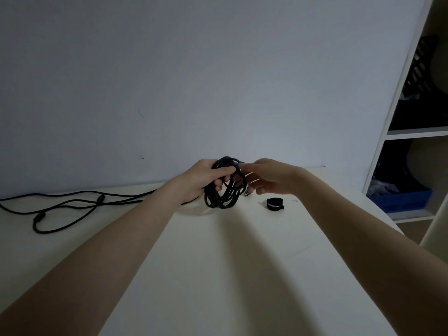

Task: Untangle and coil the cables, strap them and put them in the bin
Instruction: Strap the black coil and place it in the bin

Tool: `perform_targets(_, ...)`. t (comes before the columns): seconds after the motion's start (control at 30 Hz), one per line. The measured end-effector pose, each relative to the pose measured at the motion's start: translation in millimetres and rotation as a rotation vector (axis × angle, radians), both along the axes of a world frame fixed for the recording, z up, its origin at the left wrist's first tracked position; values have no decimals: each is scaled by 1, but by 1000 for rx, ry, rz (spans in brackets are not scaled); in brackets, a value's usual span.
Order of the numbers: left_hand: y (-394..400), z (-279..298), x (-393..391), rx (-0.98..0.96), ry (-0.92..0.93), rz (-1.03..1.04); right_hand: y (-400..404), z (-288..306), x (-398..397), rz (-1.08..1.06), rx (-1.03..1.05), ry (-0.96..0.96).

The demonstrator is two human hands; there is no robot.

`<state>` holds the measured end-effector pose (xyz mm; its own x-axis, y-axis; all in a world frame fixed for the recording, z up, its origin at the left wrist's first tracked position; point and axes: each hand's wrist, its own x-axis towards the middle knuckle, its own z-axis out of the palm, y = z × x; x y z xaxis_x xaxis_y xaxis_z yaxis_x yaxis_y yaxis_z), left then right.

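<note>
A black coiled cable (pixel 225 184) is held above the white table (pixel 218 263), clamped in the curled fingers of the left hand (pixel 206 177). At the coil's right side the right hand (pixel 269 177) is seen, fingers loosely bent; whether its grip is closed on the plug end (pixel 247 193) cannot be told. The coiling step is judged nearly finished; next, the black strap roll (pixel 275 204), lying on the table just right of the coil, would be needed. More loose cable (pixel 72 204) is spread on the table well left of the coil. Far right of the coil, a blue bin (pixel 400 198) is seen in a white shelf unit (pixel 412 133); behind the coil, a plain wall (pixel 169 69).
</note>
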<state>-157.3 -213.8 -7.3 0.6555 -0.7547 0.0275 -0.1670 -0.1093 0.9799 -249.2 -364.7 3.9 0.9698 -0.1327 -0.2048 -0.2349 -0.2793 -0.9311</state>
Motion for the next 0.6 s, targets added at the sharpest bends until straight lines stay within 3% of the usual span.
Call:
perform_targets(0.23, 5, 1, -2, 32, 50, -26, -5, 12, -6, -26, -71, -61)
perform_targets(0.37, 5, 5, -9, 107, 49, -78, -6, 16, -11, -28, -397, -70)
perform_targets(0.6, 10, 11, -10, 114, 121, -1, 7, 19, -9, 12, -871, -336)
